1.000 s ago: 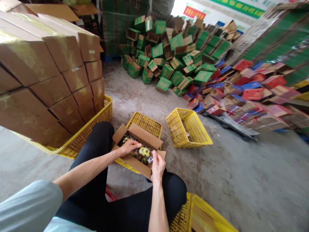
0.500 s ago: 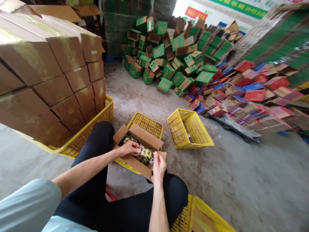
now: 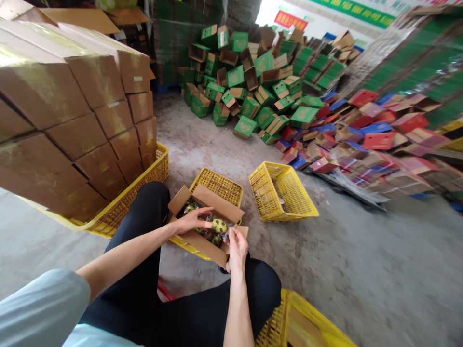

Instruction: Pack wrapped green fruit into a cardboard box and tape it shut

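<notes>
A yellow dark-spotted item in clear plastic wrap (image 3: 219,225) lies over the opening of a small cardboard box (image 3: 219,205) with its flaps up. What the item is, I cannot tell. My right hand (image 3: 237,246) pinches the twisted right end of its wrap. My left hand (image 3: 191,220) hovers over the box with fingers spread, its thumb close to the item's left end. Similar wrapped pieces (image 3: 189,207) show inside the box, partly covered by my left hand. The box rests on an upturned yellow crate (image 3: 217,185) between my knees.
Taped cartons (image 3: 97,115) are stacked in a large yellow crate (image 3: 103,219) on the left. Another yellow basket (image 3: 284,193) stands ahead right, and a yellow crate (image 3: 304,320) is by my right knee. Green boxes (image 3: 246,126) and red-blue boxes (image 3: 378,140) lie heaped farther back.
My left hand has let go of the wrap's left end and spread its fingers. The right hand keeps its pinch. The view has shifted slightly.
</notes>
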The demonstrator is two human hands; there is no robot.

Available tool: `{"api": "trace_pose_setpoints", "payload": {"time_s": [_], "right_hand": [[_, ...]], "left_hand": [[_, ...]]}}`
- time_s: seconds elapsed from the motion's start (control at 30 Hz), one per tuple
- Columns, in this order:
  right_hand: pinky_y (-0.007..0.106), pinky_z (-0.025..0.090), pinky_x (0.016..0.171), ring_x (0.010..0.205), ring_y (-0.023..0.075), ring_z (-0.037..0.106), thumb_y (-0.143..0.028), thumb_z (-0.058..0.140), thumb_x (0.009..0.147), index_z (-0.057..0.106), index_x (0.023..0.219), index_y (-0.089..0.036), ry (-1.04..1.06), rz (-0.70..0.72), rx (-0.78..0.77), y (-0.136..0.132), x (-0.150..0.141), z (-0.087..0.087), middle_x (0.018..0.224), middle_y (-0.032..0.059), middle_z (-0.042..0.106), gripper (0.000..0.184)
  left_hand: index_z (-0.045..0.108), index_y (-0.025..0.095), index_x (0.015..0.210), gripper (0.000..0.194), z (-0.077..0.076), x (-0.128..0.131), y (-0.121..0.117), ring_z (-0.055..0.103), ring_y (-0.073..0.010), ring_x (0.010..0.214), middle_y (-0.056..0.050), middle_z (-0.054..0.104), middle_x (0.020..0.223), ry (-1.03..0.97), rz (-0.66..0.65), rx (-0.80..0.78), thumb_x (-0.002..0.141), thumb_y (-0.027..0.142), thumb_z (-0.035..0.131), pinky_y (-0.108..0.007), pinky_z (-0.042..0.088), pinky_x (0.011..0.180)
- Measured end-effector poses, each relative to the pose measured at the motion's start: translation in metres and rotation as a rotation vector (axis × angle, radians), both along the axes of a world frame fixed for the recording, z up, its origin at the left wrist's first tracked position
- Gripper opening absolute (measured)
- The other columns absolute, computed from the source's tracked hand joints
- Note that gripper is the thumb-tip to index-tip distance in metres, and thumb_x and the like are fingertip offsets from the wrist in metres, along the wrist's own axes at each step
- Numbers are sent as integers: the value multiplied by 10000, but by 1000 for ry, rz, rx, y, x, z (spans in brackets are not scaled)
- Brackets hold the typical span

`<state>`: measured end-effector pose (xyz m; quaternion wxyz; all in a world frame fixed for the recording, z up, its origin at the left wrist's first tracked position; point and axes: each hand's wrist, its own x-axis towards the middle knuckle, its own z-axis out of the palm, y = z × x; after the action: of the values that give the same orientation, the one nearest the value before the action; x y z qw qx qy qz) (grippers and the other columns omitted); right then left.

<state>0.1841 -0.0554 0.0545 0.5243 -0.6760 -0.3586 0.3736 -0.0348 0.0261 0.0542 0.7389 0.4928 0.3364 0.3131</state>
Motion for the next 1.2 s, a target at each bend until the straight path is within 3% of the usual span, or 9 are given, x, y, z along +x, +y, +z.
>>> {"api": "trace_pose_setpoints", "payload": {"time_s": [0.13,0.23,0.37,0.53,0.7,0.9,1.07,1.2], "right_hand": [[310,586,564,661,227,715,-644,745,778,669,1275,-134,31,-47,18,-2,-3,4,856,108,789,717],[326,606,592,699,241,743,-670,675,835,585,1419,-148,-2,10,-20,-3,-6,8,935,118,796,789],[351,636,692,877,285,770,-653,683,843,713,1270,-154,-8,129,-27,-2,-10,9,1074,147,794,657],[400,644,777,861,298,780,-604,750,807,756,1206,-123,-2,124,-6,-1,-10,4,988,146,812,625],[398,646,774,828,297,782,-635,738,805,785,1156,-128,-18,130,-37,-1,-9,4,943,143,816,619],[393,639,753,796,297,771,-679,660,852,801,1123,-117,-77,98,-61,-1,-9,4,891,151,810,640],[359,621,797,922,271,738,-622,723,836,802,1131,-177,-239,156,62,-1,-9,5,1106,149,770,540],[372,608,869,1022,281,711,-601,767,800,824,969,-178,-227,115,132,-1,-8,10,1202,160,723,458]], "left_hand": [[592,177,1464,866,-3,-1,1,645,-176,783,-39,720,893,99,-125,72,690,410,903,-292,499,768],[642,150,1414,772,-6,0,3,672,-204,828,-58,753,914,118,-65,72,748,480,853,-311,506,802],[677,143,1373,699,-8,1,3,701,-247,973,-112,767,1139,92,-1,77,809,540,789,-360,523,913],[777,172,1218,558,-10,2,5,652,-301,1187,-150,664,1376,104,119,206,779,515,823,-388,531,977],[814,136,1087,498,-11,2,7,704,-228,919,-136,735,1201,85,139,173,794,538,793,-325,566,795],[812,121,922,463,-11,4,7,696,-182,787,-98,767,1019,63,176,100,770,559,801,-278,547,719],[788,107,875,508,-11,1,8,681,-161,669,-60,744,749,70,179,21,737,595,814,-258,530,678],[767,105,831,558,-10,0,6,699,-176,640,-65,735,669,93,137,-76,692,642,830,-262,536,663]]}}
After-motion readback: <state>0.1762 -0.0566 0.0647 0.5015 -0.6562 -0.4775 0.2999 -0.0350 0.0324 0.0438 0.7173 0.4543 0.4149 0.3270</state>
